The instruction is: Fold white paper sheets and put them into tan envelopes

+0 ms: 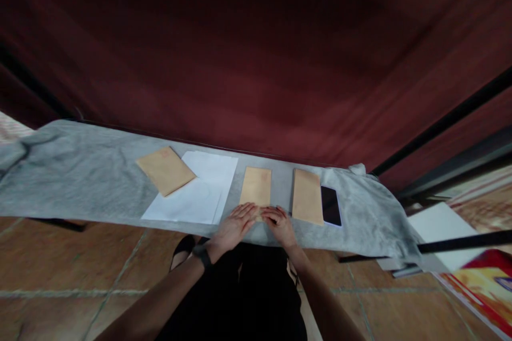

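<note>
A tan paper envelope (256,184) lies upright in front of me on a narrow cloth-covered bench. My left hand (236,226) rests on its near left corner, fingers stretched out flat over the paper. At the near right corner, my right hand (280,226) has its fingers bent in and holds the envelope's near edge. Between the two hands a short strip of that edge shows; the rest of it is under the fingers. Another tan envelope (307,197) lies to the right of my right hand, apart from it.
A dark-screened phone (331,206) touches the right envelope's side. On the left, white paper sheets (188,201) overlap, with a tilted tan envelope (166,170) partly over them. Grey cloth (88,176) covers the bench. A dark red panel (248,80) rises behind it.
</note>
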Demonstrator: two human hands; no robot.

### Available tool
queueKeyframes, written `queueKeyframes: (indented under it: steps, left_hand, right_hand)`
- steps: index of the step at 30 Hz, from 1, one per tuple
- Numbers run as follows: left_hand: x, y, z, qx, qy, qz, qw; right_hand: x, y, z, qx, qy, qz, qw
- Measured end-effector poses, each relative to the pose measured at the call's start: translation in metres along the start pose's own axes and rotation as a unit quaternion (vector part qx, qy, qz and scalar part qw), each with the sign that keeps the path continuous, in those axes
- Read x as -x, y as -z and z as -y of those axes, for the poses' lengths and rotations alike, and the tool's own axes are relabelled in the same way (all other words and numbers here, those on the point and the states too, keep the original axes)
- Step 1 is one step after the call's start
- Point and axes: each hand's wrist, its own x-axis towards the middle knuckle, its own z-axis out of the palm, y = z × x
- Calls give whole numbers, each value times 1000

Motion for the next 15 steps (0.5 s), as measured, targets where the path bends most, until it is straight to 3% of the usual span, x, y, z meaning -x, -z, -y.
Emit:
queueKeyframes:
  steps: [3,7,11,15]
  left_hand:
    - [27,1,-11,-53,-21,-37,998]
    - [36,0,-18,-102,-26,-48,993]
    - [35,-3,-20,-124,-19,-45,991]
    - [37,-7,-23,-143,-17,-29,989]
  right_hand:
    - [-1,3,2,14,6,-2,1000]
    - [2,3,10,30,13,-8,999]
    - [19,-19,29,83,28,-46,995]
    - [40,-41,49,162,36,-42,985]
